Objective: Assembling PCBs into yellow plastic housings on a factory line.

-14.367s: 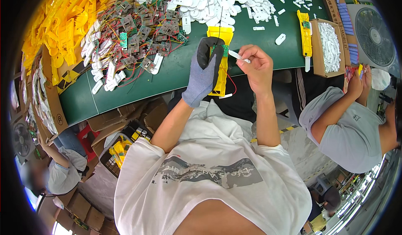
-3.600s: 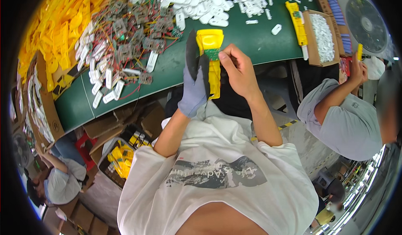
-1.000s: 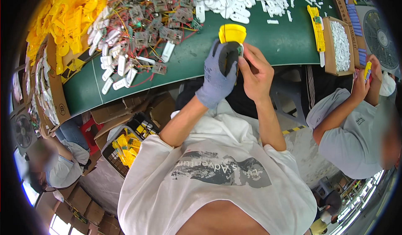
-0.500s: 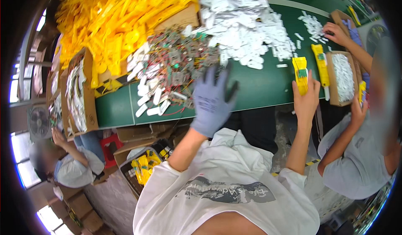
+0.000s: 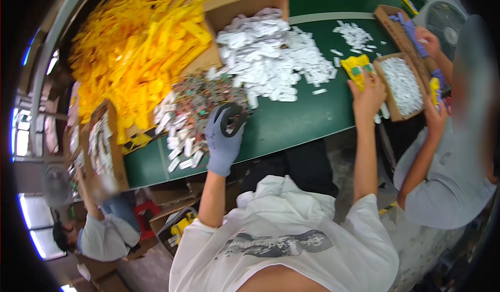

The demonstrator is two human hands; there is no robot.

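My left hand (image 5: pixel 224 135), in a grey glove with dark fingertips, is at the near right edge of a pile of small circuit boards with wires (image 5: pixel 198 96). Its fingers curl toward the thumb; anything pinched there cannot be made out. My bare right hand (image 5: pixel 371 96) is at the right of the green table, its fingers closed over a yellow plastic casing (image 5: pixel 355 72) with a green piece in it. The fingers partly hide the casing; a second yellow casing seems to lie against it.
Yellow plastic parts (image 5: pixel 140 47) heap up at the far left. White parts (image 5: pixel 260 57) spill from a cardboard box (image 5: pixel 247 5). Another box of small white pieces (image 5: pixel 401 86) stands right of my hand. A co-worker's hand (image 5: pixel 435 112) holds a yellow piece; another person sits at left.
The view has turned. My left hand's spread fingers have curled in at the circuit board pile. My right hand has carried its yellow casing over to the one lying on the table.
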